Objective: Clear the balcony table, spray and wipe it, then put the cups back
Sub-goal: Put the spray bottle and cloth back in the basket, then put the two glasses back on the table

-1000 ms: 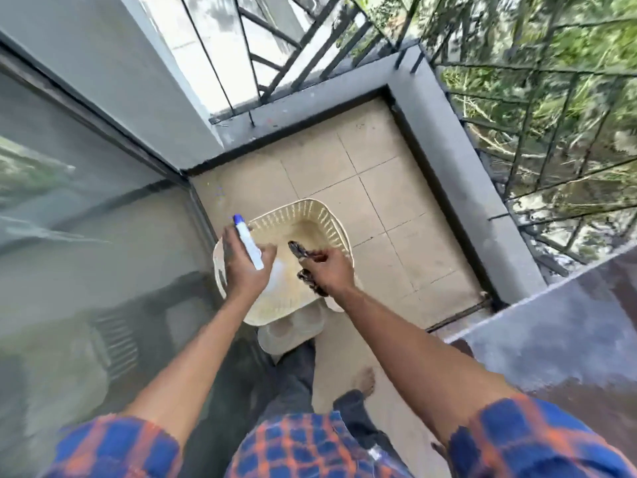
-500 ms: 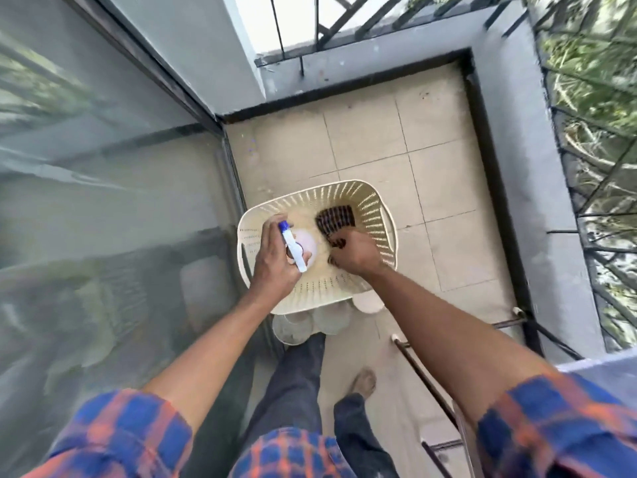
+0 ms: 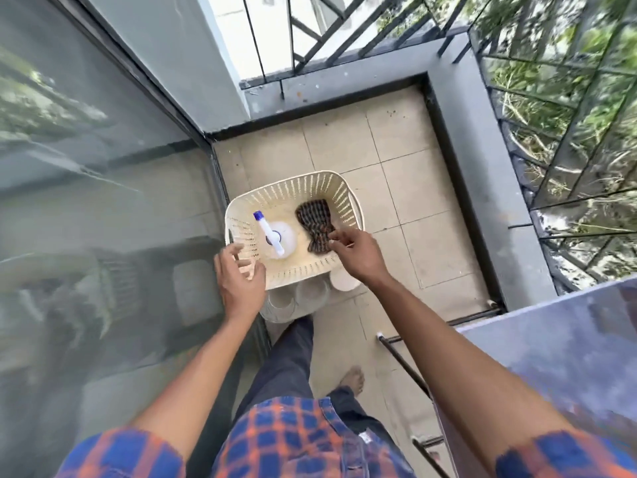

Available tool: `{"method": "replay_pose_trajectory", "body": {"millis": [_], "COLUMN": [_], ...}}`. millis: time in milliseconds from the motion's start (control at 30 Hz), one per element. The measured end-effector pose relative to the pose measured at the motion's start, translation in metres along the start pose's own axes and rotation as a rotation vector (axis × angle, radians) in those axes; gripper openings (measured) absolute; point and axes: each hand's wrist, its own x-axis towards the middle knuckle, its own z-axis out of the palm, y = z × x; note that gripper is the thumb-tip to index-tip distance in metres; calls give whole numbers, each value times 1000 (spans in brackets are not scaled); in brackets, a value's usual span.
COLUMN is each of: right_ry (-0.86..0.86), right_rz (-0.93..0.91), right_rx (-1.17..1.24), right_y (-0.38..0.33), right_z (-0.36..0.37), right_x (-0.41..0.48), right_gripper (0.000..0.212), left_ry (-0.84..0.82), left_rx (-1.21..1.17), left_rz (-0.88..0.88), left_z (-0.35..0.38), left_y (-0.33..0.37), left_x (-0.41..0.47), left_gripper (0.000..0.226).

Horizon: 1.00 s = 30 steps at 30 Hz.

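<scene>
The perforated cream plastic basket [image 3: 300,177] stands on the tiled balcony floor [image 3: 344,139], near the centre of the view.

Contents of the basket:
- At 9 o'clock inside it, a white spray bottle [image 3: 281,236] stands upright. Its blue-tipped nozzle points toward 11 o'clock.
- At 3 o'clock inside it, a dark patterned cloth [image 3: 315,224] lies flat against the bottom and the far wall.

Hands:
- The left hand [image 3: 238,281] is over the basket's rim at 7 o'clock. Its fingers are spread and relaxed, and it grasps nothing.
- The right hand [image 3: 358,253] is over the rim at 4 o'clock. Its fingers are loosely bent and not closed on anything. The fingertips [image 3: 332,241] lie at the cloth's near edge; whether they touch it cannot be told.

Cups: at 6 o'clock of the basket, just beside its near wall on the floor, stand two clear glasses [image 3: 310,293] and a white cup [image 3: 344,282], partly hidden by the basket.

The balcony table [image 3: 551,357] shows as a grey-blue top at 4 o'clock of the view, well apart from the basket. A glass door [image 3: 103,201] fills the 9 o'clock side. A metal railing [image 3: 568,132] runs from 12 to 3 o'clock.
</scene>
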Motion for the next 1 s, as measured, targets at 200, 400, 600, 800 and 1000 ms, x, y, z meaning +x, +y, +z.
{"method": "replay_pose_trajectory", "body": {"millis": [200,400,600,800,1000], "right_ry": [-15,-164,-24,3,24], "right_rz": [36,-158,-215,-165,-138], "right_rx": [-40,-459,-532,-538,-647], "right_y": [51,86,89,85,79], "right_z": [28,77,103,113,116], "right_x": [-61,-69,-52,-55,-49], "right_gripper": [24,89,79,89,86], "left_ry": [-11,-250,-277,-221,-186], "left_rx": [68,306,342,252,268], "left_rz": [-56,-193,-178,-277,-360], "left_z": [-5,13,35,55,62], "left_y": [-48,-80,-92,-93,-88], "left_x": [-68,-93,-76,-70,-63], "left_gripper": [37,98,109,104,98]}}
